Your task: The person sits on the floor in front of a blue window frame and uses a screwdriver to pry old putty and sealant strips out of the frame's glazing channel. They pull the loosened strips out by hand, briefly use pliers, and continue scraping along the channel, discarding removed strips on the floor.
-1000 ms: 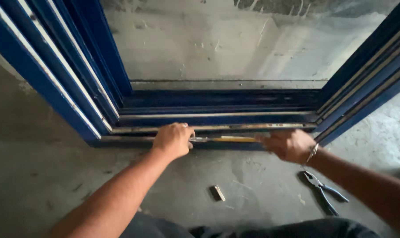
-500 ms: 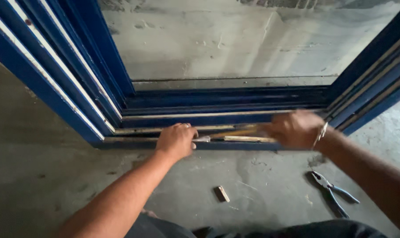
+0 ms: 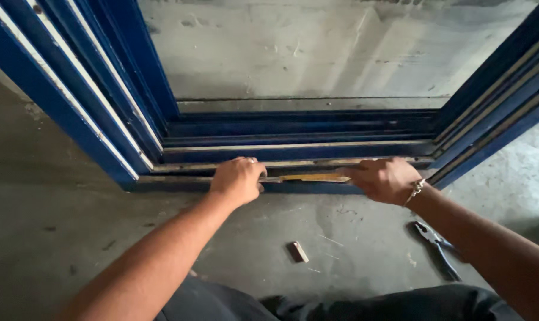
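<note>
From my seat at the feed, I see both hands down on the bottom rail of a blue window frame [image 3: 305,151], which fills the upper half of the view from 9 o'clock round to 3 o'clock. My left hand [image 3: 238,179] sits just left of centre, knuckles up, its fingers curled together over the front edge of the lowest track; I cannot tell whether they pinch anything under the palm. My right hand [image 3: 385,178] rests at about 3 o'clock from the left one, near it but apart, with fingers folded and pressed together on the same track, and a thin bracelet [image 3: 415,190] at the wrist.

Between the two hands lies a narrow yellowish strip [image 3: 311,177], flat along the track; each end runs up to a hand, and its ends are hidden by the fingers, so the grip itself is not clear to me.

On the concrete floor [image 3: 55,238] below, at 6 o'clock from the strip and well apart from it, lies a small tan block [image 3: 299,251]. At 5 o'clock from the right hand, partly covered by the right forearm, a pair of pliers [image 3: 439,252] rests on the floor. Dark trousers show along the bottom edge.
</note>
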`<control>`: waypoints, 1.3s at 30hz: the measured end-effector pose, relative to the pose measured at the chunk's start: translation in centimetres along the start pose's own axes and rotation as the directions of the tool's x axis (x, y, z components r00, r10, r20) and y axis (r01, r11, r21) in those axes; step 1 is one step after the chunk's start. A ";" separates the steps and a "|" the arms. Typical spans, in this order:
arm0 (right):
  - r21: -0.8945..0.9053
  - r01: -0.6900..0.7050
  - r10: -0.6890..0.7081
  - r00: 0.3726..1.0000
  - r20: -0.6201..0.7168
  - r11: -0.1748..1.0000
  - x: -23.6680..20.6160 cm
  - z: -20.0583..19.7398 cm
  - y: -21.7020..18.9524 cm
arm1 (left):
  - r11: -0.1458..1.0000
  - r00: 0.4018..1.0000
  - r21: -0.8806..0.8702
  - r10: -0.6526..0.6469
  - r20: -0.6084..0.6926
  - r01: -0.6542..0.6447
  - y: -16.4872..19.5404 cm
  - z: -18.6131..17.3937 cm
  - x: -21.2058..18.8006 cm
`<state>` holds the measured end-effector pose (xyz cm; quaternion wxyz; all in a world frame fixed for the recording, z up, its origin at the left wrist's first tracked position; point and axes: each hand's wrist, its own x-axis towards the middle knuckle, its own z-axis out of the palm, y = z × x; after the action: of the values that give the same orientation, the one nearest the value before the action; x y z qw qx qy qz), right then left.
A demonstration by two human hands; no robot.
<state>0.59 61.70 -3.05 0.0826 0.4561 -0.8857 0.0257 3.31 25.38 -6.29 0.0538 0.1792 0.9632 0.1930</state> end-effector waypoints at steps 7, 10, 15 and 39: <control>0.092 -0.126 0.099 0.963 0.252 0.988 2.6 -1.2 -1.0 | 1.000 0.999 0.006 0.028 0.026 -0.029 -0.5 0.3 0.4; 0.030 -0.113 0.093 0.921 0.378 0.993 5.8 -6.0 -2.0 | 0.999 0.999 0.011 0.035 0.023 -0.035 -0.4 0.3 0.3; -0.292 -0.212 0.360 0.599 0.715 0.933 14.3 -13.9 -3.5 | 1.000 0.999 0.005 0.005 0.035 -0.006 0.1 -0.2 -0.1; -0.471 -0.095 0.417 0.636 0.649 0.877 18.8 -23.1 -16.5 | 0.943 0.948 0.235 -0.277 0.154 0.237 -4.0 -5.5 -4.5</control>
<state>6.05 39.78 22.45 -0.1945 0.2675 -0.8856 -0.3262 5.21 18.35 -2.67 0.1485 0.0733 0.9842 0.0625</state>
